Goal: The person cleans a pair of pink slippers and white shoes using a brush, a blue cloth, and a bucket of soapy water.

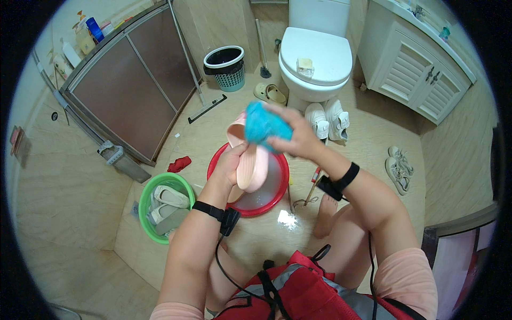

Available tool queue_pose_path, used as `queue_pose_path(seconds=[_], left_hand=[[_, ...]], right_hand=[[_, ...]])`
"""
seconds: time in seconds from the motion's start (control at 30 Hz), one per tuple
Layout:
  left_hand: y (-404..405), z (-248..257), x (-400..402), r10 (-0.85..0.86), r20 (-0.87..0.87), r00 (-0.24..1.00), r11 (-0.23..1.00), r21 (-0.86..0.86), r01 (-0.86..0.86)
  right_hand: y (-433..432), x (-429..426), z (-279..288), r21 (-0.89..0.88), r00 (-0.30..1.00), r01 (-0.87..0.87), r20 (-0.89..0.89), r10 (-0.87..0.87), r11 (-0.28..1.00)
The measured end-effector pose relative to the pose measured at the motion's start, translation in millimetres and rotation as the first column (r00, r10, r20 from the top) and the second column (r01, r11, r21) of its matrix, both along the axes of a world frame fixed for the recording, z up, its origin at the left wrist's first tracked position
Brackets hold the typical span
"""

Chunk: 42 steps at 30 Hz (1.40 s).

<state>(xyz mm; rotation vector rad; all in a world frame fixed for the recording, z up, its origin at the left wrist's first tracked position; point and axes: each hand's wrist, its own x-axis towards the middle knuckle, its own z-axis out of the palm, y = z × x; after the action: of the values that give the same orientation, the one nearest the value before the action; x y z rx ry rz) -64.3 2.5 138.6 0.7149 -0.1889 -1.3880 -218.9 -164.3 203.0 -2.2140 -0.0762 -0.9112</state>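
My left hand (pixel 232 164) grips a pink slide sandal (pixel 253 170) by its side, above a red-rimmed basin (pixel 280 192) of cloudy water. In my right hand (pixel 294 132) is a bright blue cloth (pixel 264 124), held against or just beside the sandal's strap; contact cannot be told. Part of another light-coloured sole shows in the basin below the sandal. The basin stands on the floor before me, partly hidden by my hands and the sandal.
A green basin (pixel 146 216) of shoes stands left, near a red cloth (pixel 179 164). White shoes (pixel 318 120) and a clog (pixel 270 94) are by the toilet (pixel 316 52). Grey sneakers (pixel 398 170) lie right. A floor squeegee (pixel 208 109) leans near the waste bin (pixel 230 78). Brushes lie beside my foot.
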Motion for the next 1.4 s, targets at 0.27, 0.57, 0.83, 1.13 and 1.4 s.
queue_pose_path(seconds=[0.27,0.57,0.83,1.13,1.4], left_hand=[[1.0,5.4,-0.3,-0.037,-0.03,0.999,0.999,-0.028,0.036],[-0.9,2.5,-9.6,-0.016,0.178,0.984,0.999,0.05,0.007],[-6.8,21.6,0.2,-0.028,-0.096,0.995,0.998,0.052,0.033],[-10.9,14.8,-0.1,0.269,-0.126,0.955,0.95,0.195,-0.242],[3.3,16.0,-11.2,0.098,0.049,0.994,0.937,-0.342,-0.075]], right_hand=[[-1.0,-5.3,11.7,-0.089,0.998,-0.062,0.006,0.063,0.994],[-41.9,0.9,-14.8,0.258,0.956,0.294,-0.07,-0.286,0.92],[37.8,-11.8,10.3,-0.015,1.0,-0.027,0.013,0.027,1.0],[39.7,-2.3,7.7,-0.066,0.993,0.113,0.047,-0.11,0.991],[75.7,2.4,-4.2,-0.332,0.992,0.122,0.057,-0.11,0.935]])
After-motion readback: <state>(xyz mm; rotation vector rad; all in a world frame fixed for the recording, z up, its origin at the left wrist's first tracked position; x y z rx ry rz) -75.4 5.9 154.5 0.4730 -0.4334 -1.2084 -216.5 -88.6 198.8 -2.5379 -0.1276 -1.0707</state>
